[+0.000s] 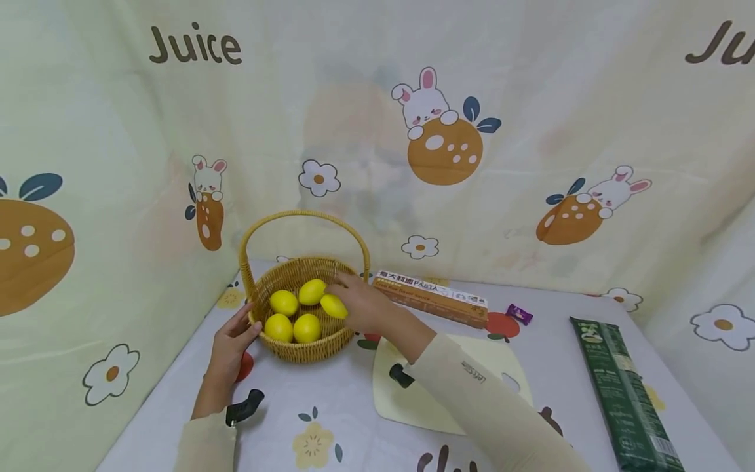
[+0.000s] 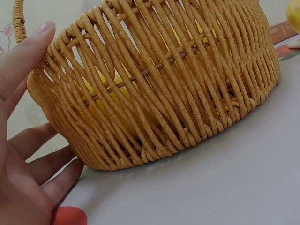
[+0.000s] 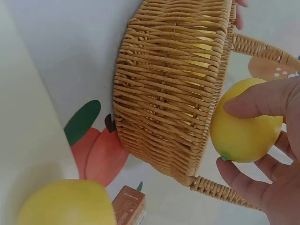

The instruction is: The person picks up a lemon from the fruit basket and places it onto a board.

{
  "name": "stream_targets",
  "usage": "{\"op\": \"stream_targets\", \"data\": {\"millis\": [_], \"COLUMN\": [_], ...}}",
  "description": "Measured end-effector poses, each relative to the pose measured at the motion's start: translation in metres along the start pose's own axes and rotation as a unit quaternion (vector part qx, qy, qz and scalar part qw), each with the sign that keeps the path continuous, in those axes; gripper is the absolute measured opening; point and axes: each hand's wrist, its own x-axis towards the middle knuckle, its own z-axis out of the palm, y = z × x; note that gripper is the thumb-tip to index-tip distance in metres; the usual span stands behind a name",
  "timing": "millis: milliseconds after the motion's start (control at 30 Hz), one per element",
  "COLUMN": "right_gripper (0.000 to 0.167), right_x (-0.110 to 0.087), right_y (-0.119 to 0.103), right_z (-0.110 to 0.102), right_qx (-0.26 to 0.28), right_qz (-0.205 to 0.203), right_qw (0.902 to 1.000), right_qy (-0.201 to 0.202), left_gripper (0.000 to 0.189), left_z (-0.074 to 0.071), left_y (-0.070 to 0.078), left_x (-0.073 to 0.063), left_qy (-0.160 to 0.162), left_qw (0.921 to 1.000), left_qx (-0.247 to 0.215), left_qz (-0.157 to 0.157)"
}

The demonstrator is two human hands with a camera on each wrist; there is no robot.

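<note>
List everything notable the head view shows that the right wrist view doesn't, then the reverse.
Only the head view: the green packet, the purple wrapped piece and the printed word "Juice".
Only the right wrist view: a loose yellow fruit outside the basket, and the green tip of the held fruit.
Both: the basket, the held fruit in the right hand, the brown pasta box and, partly, the cream board.

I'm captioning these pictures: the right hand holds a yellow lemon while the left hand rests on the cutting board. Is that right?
Not quite: the left hand holds the basket, as the left wrist view shows. The right hand does hold a yellow lemon.
</note>
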Motion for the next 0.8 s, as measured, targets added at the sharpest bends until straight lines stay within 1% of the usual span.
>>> {"op": "stream_targets", "data": {"millis": [167, 267, 333, 433, 533, 667, 733, 800], "right_gripper": [0.070, 0.070, 0.070, 0.066, 0.058, 0.055, 0.059, 0.060], "right_x": [-0.017, -0.027, -0.035, -0.047, -0.059, -0.075, -0.083, -0.090], "right_y": [0.002, 0.004, 0.007, 0.013, 0.021, 0.032, 0.038, 0.044], "right_z": [0.000, -0.004, -0.006, -0.008, -0.007, -0.006, -0.007, -0.008], "right_qx": [0.007, 0.018, 0.015, 0.003, -0.007, -0.010, -0.004, 0.004], "right_qz": [-0.010, -0.014, -0.016, -0.020, -0.026, -0.012, 0.001, 0.009], "right_qw": [0.9997, 0.9991, 0.9989, 0.9986, 0.9980, 0.9981, 0.9983, 0.9982], "right_qy": [0.021, 0.036, 0.043, 0.048, 0.057, 0.059, 0.058, 0.060], "left_gripper": [0.065, 0.065, 0.065, 0.066, 0.065, 0.065, 0.066, 0.066], "left_z": [0.000, 0.000, 0.000, 0.000, 0.000, 0.000, 0.000, 0.001], "left_y": [0.002, 0.002, 0.002, 0.001, 0.000, -0.001, -0.001, -0.001], "left_x": [-0.002, -0.001, -0.001, -0.001, -0.001, 0.000, 0.000, 0.000], "left_qy": [0.002, 0.003, 0.005, 0.008, 0.005, -0.002, 0.000, 0.001], "left_qw": [0.9999, 0.9999, 0.9998, 0.9998, 0.9999, 1.0000, 1.0000, 1.0000], "left_qx": [0.003, -0.003, -0.005, -0.004, -0.002, -0.004, -0.005, -0.006], "left_qz": [-0.012, -0.016, -0.016, -0.019, -0.013, 0.001, 0.001, 0.002]}}
